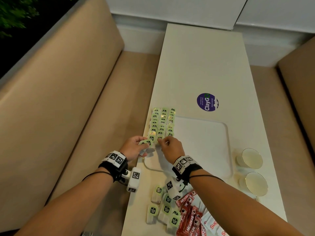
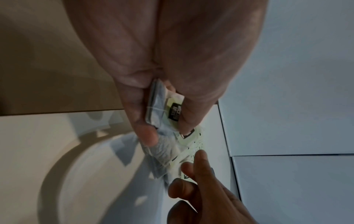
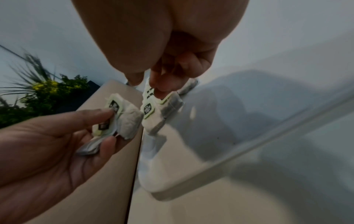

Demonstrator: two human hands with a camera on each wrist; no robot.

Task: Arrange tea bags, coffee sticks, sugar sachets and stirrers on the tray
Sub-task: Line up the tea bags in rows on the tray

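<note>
Three rows of green-labelled tea bags (image 1: 162, 123) lie along the left side of the white tray (image 1: 204, 150). My left hand (image 1: 143, 142) hovers at the tray's left edge and grips a small stack of tea bags (image 2: 169, 112) between thumb and fingers. My right hand (image 1: 161, 140) is at the near end of the rows, fingers curled, pinching one tea bag (image 3: 152, 110) that touches the tray. Loose tea bags (image 1: 164, 208), red coffee sticks (image 1: 188, 217) and white sugar sachets (image 1: 212, 226) lie on the table near me, partly under my right forearm.
Two pale cups (image 1: 252, 158) (image 1: 256, 183) stand right of the tray. A purple round sticker (image 1: 207, 102) is on the white table (image 1: 201, 62) beyond it. Beige benches (image 1: 71, 103) flank the table, and the table's left edge runs just beside my left hand.
</note>
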